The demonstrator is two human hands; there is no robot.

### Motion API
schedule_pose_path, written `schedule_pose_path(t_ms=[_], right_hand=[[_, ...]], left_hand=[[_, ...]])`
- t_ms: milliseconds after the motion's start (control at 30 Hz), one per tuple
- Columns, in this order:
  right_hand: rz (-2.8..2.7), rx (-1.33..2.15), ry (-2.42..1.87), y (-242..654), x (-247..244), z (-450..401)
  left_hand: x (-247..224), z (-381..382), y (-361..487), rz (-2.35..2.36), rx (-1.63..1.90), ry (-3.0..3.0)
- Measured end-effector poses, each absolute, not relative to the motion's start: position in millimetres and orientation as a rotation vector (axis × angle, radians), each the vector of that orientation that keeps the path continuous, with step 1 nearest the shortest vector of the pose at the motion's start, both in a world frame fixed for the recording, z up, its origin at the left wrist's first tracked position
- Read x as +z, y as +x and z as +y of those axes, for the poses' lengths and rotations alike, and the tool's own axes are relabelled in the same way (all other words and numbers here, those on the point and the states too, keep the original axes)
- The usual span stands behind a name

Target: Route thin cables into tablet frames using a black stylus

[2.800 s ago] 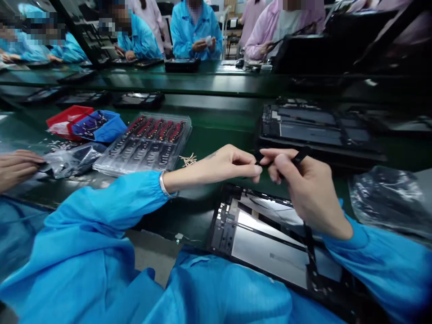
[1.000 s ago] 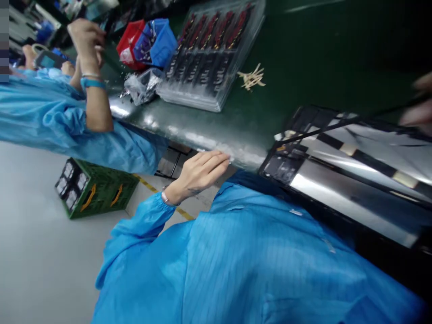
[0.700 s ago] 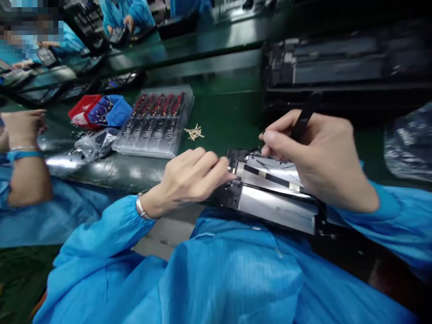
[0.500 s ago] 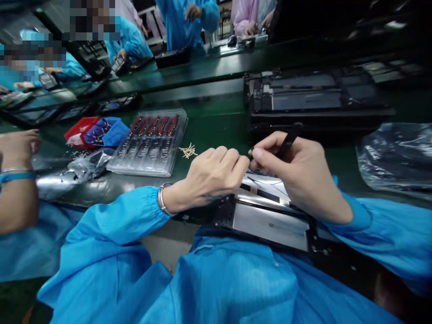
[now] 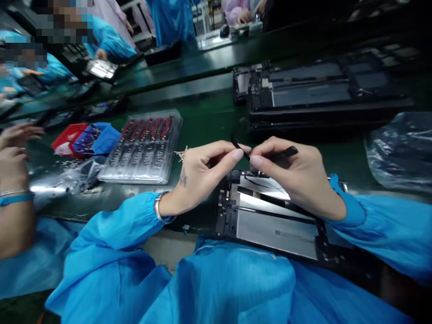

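Note:
My left hand (image 5: 205,171) pinches a thin black strip (image 5: 239,145) between thumb and forefinger. My right hand (image 5: 290,175) is closed, its fingertips at the strip's lower end, almost touching the left ones. Across its palm lies a slim black tool (image 5: 288,152); its kind is unclear. Below both hands, at the bench edge, lies an opened tablet (image 5: 276,231) with silvery panels, dark edges and small circuit parts. Thin dark wires (image 5: 266,183) cross its upper part, partly hidden by my right hand.
Left of me stand a clear plastic tray (image 5: 141,148) of small red-black parts, a blue bin (image 5: 106,137) and a red bin (image 5: 69,135). Pale sticks (image 5: 180,154) lie beside the tray. Opened tablets (image 5: 310,94) are stacked behind; a plastic bag (image 5: 401,148) lies right. A co-worker's hands (image 5: 15,148) are at far left.
My left hand has turned from knuckles up to a thumb-and-forefinger pinch, and the black strip now shows between my hands. The tool in my right hand has tipped flatter. More of the tablet shows.

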State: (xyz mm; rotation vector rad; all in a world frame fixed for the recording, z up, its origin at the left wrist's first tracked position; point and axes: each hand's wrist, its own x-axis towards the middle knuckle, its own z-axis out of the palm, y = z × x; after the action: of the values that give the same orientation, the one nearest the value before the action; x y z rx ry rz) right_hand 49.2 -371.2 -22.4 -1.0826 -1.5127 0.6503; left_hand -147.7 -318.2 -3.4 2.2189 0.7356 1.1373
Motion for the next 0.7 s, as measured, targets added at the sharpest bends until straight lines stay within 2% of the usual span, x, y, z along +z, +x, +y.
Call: schedule_pose_path(t_ms=[200, 367, 500, 700], right_hand=[[-1.723, 0.440, -1.301, 80.4, -7.1, -393.4], [-1.933, 0.248, -1.558, 134.4, -6.9, -412.9], [-1.944, 0.468, -1.749, 163.2, -19.5, -417.3], [-1.891, 0.850, -1.850, 168.9, -24.6, -415.4]], left_hand=[[-0.9, -314.8, -153.7, 0.627, 0.845, 2.700], [-17.0, -298.6, -147.3, 0.531, 0.679, 2.917], [-32.3, -286.8, -135.1, 0.404, 0.592, 2.971], [-50.8, -277.6, -123.8, 0.095, 0.677, 2.804]])
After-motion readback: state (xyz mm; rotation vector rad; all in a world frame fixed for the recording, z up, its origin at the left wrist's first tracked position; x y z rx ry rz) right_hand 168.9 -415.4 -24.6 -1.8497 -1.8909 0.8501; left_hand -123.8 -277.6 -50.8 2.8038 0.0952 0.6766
